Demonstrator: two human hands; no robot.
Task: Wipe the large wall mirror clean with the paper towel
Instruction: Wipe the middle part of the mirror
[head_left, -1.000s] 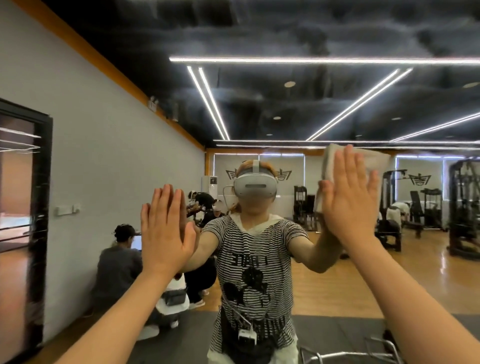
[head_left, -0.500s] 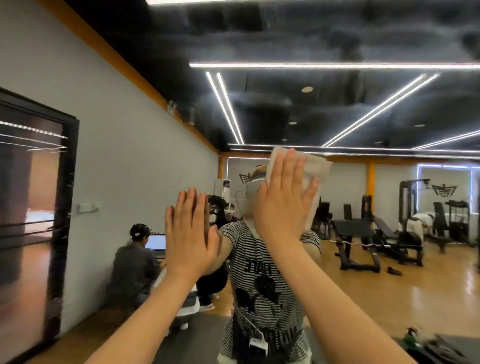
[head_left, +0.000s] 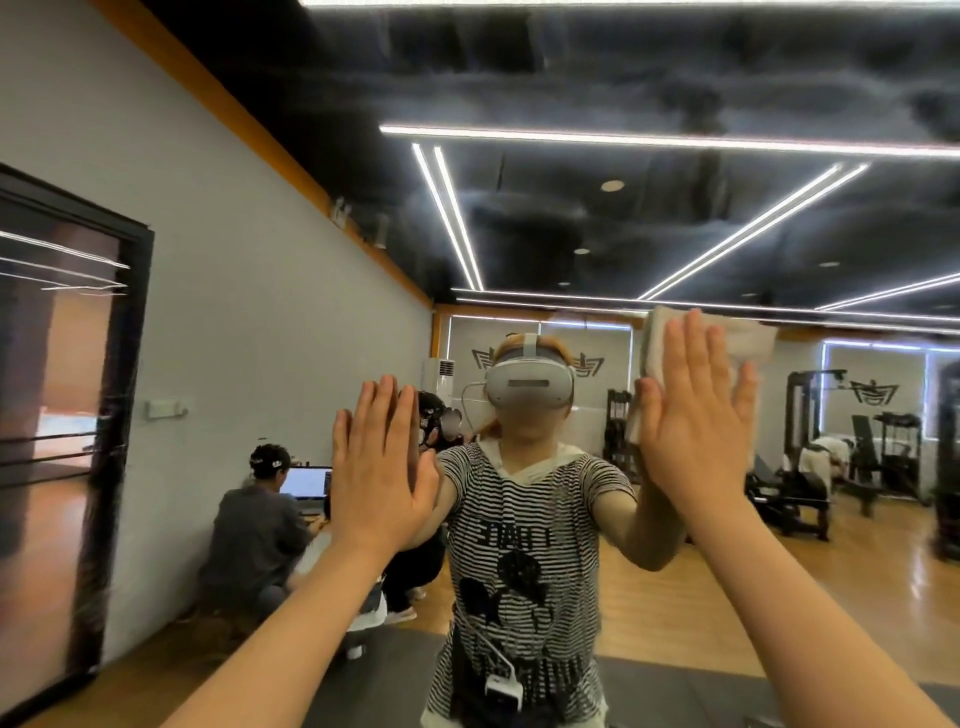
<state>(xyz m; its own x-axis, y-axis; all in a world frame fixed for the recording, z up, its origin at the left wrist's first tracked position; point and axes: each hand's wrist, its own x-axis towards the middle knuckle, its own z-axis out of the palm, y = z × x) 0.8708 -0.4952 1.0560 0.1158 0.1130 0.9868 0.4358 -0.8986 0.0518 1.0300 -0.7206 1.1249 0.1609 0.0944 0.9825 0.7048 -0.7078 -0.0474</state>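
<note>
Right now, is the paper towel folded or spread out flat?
Folded. The paper towel shows a thick, layered left edge and sits as a compact pad, pressed to the mirror under the flat right hand.

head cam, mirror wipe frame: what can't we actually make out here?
- Paper towel: mostly hidden behind the flat right hand; only its top and left edges show.
- Mirror: no streaks or dirt legible; reflections and blur hide its state.
- Both palms: face the glass, contact unseen; the left hand hides its own.
- Mirror's top, right and bottom edges: cut off by the frame.
</note>
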